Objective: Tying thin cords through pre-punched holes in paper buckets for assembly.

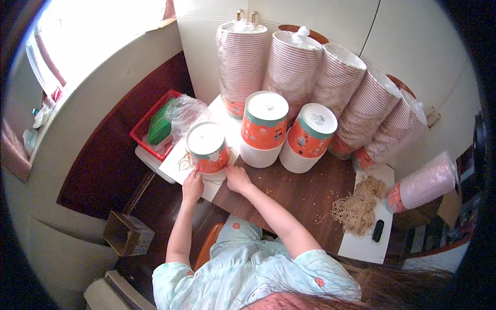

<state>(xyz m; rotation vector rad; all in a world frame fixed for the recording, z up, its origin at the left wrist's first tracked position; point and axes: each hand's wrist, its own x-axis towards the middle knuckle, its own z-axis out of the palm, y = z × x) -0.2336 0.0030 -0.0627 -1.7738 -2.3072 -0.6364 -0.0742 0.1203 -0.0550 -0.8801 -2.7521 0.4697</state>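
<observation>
An upside-down orange paper bucket [212, 161] with a green band and a white base stands near the left end of the table. My left hand [192, 187] is closed at its near lower rim, thumb and fingers pressed together. On the rim's right side, my right hand [237, 179] is closed as well, with its fingertips partly hidden against the bucket. A few loose tan strings [185, 162] lie beside the bucket. To its right, two short stacks of the same buckets, the nearer-left stack [264, 129] and the right stack [311, 135], stand upside down.
Several tall plastic-wrapped bucket stacks [243, 64] line the back against white cabinets. At the right, a tangled heap of tan string [360, 206] lies on a white board beside a black object [378, 231]. Another wrapped stack [423, 182] leans farther right. A red basket [138, 132] sits left.
</observation>
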